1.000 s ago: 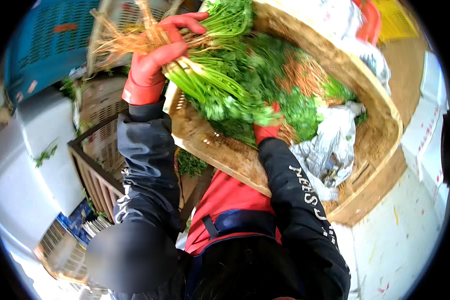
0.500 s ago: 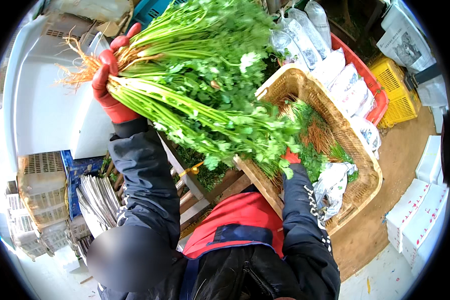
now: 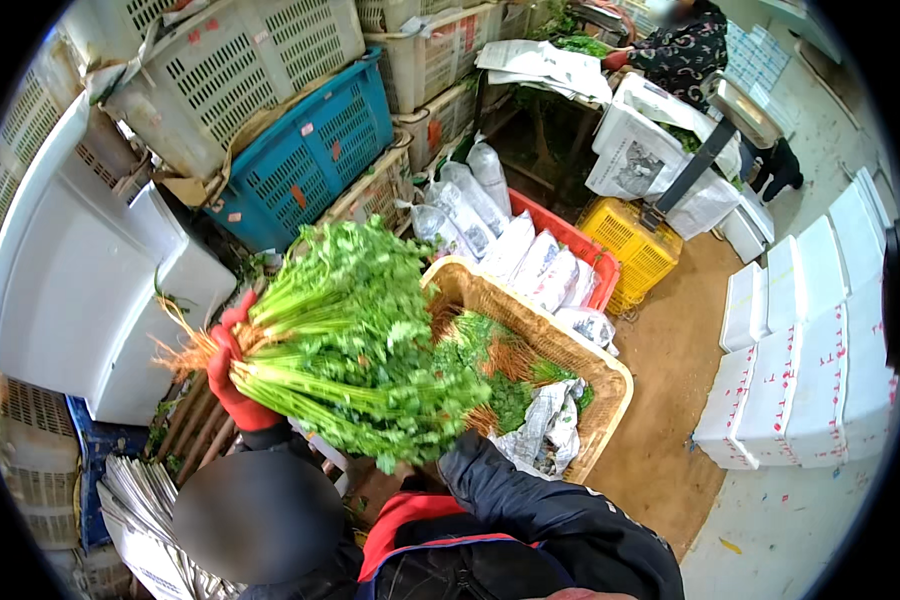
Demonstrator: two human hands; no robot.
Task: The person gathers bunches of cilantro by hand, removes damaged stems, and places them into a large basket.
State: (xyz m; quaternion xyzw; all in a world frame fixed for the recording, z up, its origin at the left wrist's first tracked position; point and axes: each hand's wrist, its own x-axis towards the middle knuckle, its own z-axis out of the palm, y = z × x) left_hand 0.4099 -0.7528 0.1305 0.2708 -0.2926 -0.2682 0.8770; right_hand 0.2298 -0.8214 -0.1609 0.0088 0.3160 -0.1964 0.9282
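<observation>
My left hand [image 3: 232, 380], in a red glove, is closed around the root end of a large bunch of coriander [image 3: 360, 335]. Its pale roots stick out to the left, and the leaves spread right to the tan crate's near edge. My right sleeve [image 3: 525, 500] reaches up to the lower edge of those leaves. The right hand itself is hidden behind them, so its fingers and any hold do not show. Inside the tan plastic crate [image 3: 610, 385] lie smaller green bundles [image 3: 505, 360] with reddish roots and a crumpled whitish plastic bag [image 3: 540, 430].
Beyond the crate, a red crate [image 3: 608, 275] holds filled plastic bags. A yellow crate [image 3: 615, 240] stands behind it. White foam boxes [image 3: 805, 370] are stacked on the right. A blue crate [image 3: 305, 150] and folded newspapers [image 3: 155, 520] are on the left. Another person [image 3: 685, 50] works at the back.
The view has swung upward and right, showing more of the room. My right forearm has drawn back from inside the crate, its glove now hidden. The left hand still holds the coriander.
</observation>
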